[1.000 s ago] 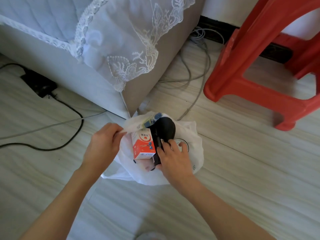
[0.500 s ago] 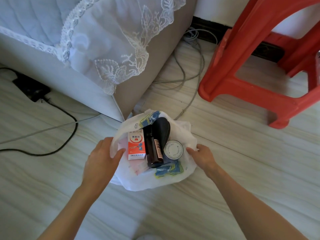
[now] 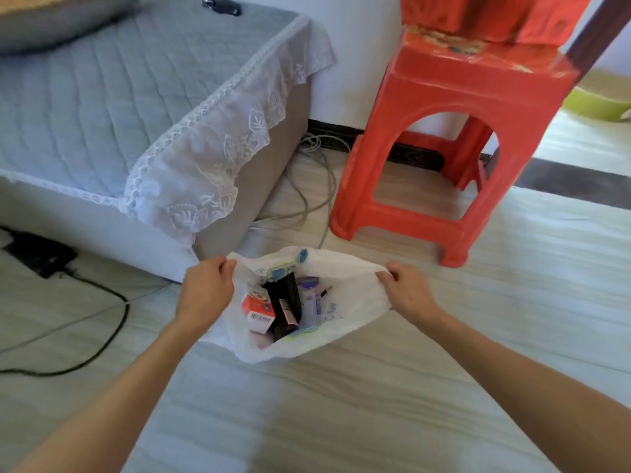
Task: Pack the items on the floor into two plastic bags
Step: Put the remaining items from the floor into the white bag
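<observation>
Plainly, as seen from beside the bed:

Bag: a thin white plastic bag [image 3: 345, 302] sat on the pale wood-grain floor [image 3: 375, 404], its mouth pulled wide between the person's two hands, just in front of the bed corner.
Left hand: the left hand [image 3: 205, 291] had its fingers curled over the bag's left rim, gripping the plastic.
Right hand: the right hand [image 3: 406, 291] pinched the bag's right rim between curled fingers and thumb.
Contents: a small red-and-white cardboard box [image 3: 258, 307] lay against the bag's left side; a dark glossy bottle [image 3: 285, 303] stood tilted just beside it, touching it; a small pale bottle with a blue cap [image 3: 310, 295] lay to the right of the dark one. Blue-and-yellow printed packaging [image 3: 283, 268] showed at the back edge; what it was I could not tell.
Bed: a grey quilted bed with a white lace frill [image 3: 205, 158] stood behind the bag on the left.
Stool: a red plastic stool [image 3: 444, 131] stood behind on the right, apart from the bag.
Cables: grey cables [image 3: 321, 186] trailed between bed and stool; a black cable [image 3: 112, 322] curved across the floor at the left.
</observation>
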Demonstrator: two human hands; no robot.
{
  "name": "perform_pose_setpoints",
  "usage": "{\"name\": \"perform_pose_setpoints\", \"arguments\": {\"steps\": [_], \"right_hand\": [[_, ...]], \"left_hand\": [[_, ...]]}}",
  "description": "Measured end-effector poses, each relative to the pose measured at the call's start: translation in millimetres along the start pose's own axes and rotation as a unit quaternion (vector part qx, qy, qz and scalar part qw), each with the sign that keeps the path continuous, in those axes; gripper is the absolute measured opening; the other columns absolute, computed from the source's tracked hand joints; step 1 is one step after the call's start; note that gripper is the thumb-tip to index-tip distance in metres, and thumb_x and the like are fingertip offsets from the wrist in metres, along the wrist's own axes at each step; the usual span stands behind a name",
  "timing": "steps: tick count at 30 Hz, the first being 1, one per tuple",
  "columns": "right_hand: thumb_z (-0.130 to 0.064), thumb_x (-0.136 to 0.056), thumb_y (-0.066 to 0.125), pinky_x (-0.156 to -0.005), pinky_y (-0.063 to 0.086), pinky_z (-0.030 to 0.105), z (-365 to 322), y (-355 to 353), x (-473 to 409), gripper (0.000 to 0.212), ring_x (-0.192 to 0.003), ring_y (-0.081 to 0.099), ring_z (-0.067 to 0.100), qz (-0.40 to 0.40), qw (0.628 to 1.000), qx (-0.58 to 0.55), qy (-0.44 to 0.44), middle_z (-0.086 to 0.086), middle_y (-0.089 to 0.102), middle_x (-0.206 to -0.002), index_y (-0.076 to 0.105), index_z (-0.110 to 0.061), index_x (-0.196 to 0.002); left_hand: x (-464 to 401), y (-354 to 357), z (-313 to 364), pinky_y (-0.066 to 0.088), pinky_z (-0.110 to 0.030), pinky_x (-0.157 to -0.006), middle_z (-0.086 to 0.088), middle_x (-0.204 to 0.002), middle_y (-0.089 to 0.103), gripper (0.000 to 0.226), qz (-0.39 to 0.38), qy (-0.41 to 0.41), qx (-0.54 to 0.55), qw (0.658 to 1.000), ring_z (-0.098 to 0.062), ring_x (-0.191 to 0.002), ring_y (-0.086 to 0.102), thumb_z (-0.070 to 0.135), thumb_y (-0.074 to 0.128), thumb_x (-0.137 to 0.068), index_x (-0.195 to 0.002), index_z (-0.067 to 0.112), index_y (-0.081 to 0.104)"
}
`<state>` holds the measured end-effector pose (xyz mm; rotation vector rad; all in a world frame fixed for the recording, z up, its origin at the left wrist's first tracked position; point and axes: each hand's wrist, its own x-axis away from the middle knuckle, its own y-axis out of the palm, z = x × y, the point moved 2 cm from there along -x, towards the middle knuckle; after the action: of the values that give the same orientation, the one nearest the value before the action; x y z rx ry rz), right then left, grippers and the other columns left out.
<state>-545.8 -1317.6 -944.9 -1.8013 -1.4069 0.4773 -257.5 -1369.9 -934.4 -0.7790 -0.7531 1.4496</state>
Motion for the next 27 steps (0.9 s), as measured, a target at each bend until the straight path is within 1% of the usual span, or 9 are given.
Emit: {"name": "perform_pose_setpoints", "arguments": {"steps": [4, 6, 9, 15, 20, 23, 25, 26, 27], "right_hand": [[-0.017, -0.091, 0.049, -0.056, 0.027, 0.033, 15.4, -56.8, 8.5, 0.03, -0.07, 0.049, 0.029, 0.05, 0.999, 0.011, 0.011, 0.025, 0.06, -0.079, 0.057, 0.008, -0.078], [-0.02, -0.092, 0.047, -0.059, 0.029, 0.031, 38.3, -78.3, 14.4, 0.03, -0.071, 0.048, 0.026, 0.085, 0.996, 0.017, 0.038, 0.019, 0.06, -0.078, 0.059, 0.004, -0.079], [-0.022, -0.093, 0.045, -0.06, 0.029, 0.03, 80.3, -112.4, 21.0, 0.033, -0.073, 0.047, 0.025, 0.134, 0.986, 0.023, 0.1, 0.0, 0.049, -0.064, 0.048, -0.014, -0.061], [-0.025, -0.095, 0.043, -0.062, 0.031, 0.03, 156.9, -168.9, 41.0, 0.031, -0.069, 0.047, 0.024, 0.224, 0.956, 0.024, 0.191, 0.003, 0.052, -0.066, 0.057, -0.006, -0.075], [-0.027, -0.096, 0.041, -0.065, 0.034, 0.03, 217.4, -166.0, 68.9, 0.032, -0.074, 0.051, 0.026, 0.228, 0.933, 0.003, 0.277, 0.007, 0.056, -0.076, 0.06, -0.004, -0.083], [-0.027, -0.096, 0.04, -0.064, 0.034, 0.03, 236.2, -160.9, 84.4, 0.031, -0.073, 0.051, 0.027, 0.211, 0.928, -0.015, 0.306, 0.009, 0.056, -0.076, 0.056, -0.004, -0.081], [-0.026, -0.095, 0.042, -0.065, 0.037, 0.03, 241.9, -158.0, 92.4, 0.028, -0.074, 0.053, 0.026, 0.191, 0.933, -0.017, 0.305, 0.011, 0.061, -0.081, 0.056, -0.005, -0.084], [-0.026, -0.095, 0.044, -0.066, 0.039, 0.03, 242.6, -158.2, 95.5, 0.025, -0.075, 0.053, 0.025, 0.18, 0.937, -0.013, 0.299, 0.011, 0.062, -0.085, 0.056, -0.005, -0.088], [-0.026, -0.094, 0.045, -0.066, 0.039, 0.03, 239.9, -159.7, 99.2, 0.023, -0.075, 0.053, 0.023, 0.166, 0.942, -0.006, 0.29, 0.009, 0.063, -0.089, 0.055, -0.006, -0.093]], "left_hand": [[-9.1, 18.9, 48.6, 0.04, -0.041, -0.074, -0.03, -0.089, 0.064, 0.028, -0.035, 0.046, -0.015, 0.998, -0.044, -0.088, 0.058, 0.016, 0.045, -0.095, -0.079, -0.003, 0.057], [-8.8, 37.7, 78.2, 0.04, -0.042, -0.075, -0.031, -0.087, 0.063, 0.027, -0.048, 0.073, -0.006, 0.996, -0.044, -0.088, 0.058, 0.014, 0.046, -0.095, -0.074, 0.0, 0.055], [-10.4, 72.4, 119.7, 0.04, -0.042, -0.076, -0.032, -0.089, 0.064, 0.029, -0.068, 0.076, 0.007, 0.995, -0.043, -0.089, 0.059, 0.014, 0.046, -0.094, -0.082, -0.009, 0.06], [-3.7, 141.9, 192.7, 0.045, -0.04, -0.078, -0.029, -0.089, 0.067, 0.029, -0.112, 0.084, 0.008, 0.99, -0.041, -0.09, 0.062, 0.017, 0.045, -0.094, -0.087, -0.004, 0.064], [12.2, 182.8, 218.3, 0.044, -0.036, -0.068, -0.026, -0.077, 0.066, 0.036, -0.165, 0.108, -0.022, 0.98, -0.038, -0.078, 0.062, 0.019, 0.046, -0.093, -0.06, 0.007, 0.05], [17.0, 187.1, 221.5, 0.038, -0.033, -0.065, -0.023, -0.075, 0.062, 0.04, -0.176, 0.096, -0.028, 0.979, -0.037, -0.08, 0.061, 0.019, 0.046, -0.093, -0.054, 0.012, 0.04], [21.5, 185.6, 220.9, 0.036, -0.03, -0.067, -0.018, -0.081, 0.061, 0.027, -0.205, 0.085, -0.025, 0.975, -0.035, -0.088, 0.059, 0.018, 0.049, -0.092, -0.067, 0.009, 0.05], [26.1, 182.9, 221.4, 0.038, -0.029, -0.071, -0.017, -0.092, 0.063, 0.016, -0.232, 0.083, -0.026, 0.969, -0.033, -0.095, 0.058, 0.019, 0.051, -0.092, -0.084, 0.006, 0.057], [31.8, 179.0, 221.9, 0.039, -0.029, -0.077, -0.016, -0.105, 0.062, 0.022, -0.261, 0.086, -0.034, 0.961, -0.032, -0.103, 0.056, 0.02, 0.052, -0.091, -0.105, 0.004, 0.056]]}}
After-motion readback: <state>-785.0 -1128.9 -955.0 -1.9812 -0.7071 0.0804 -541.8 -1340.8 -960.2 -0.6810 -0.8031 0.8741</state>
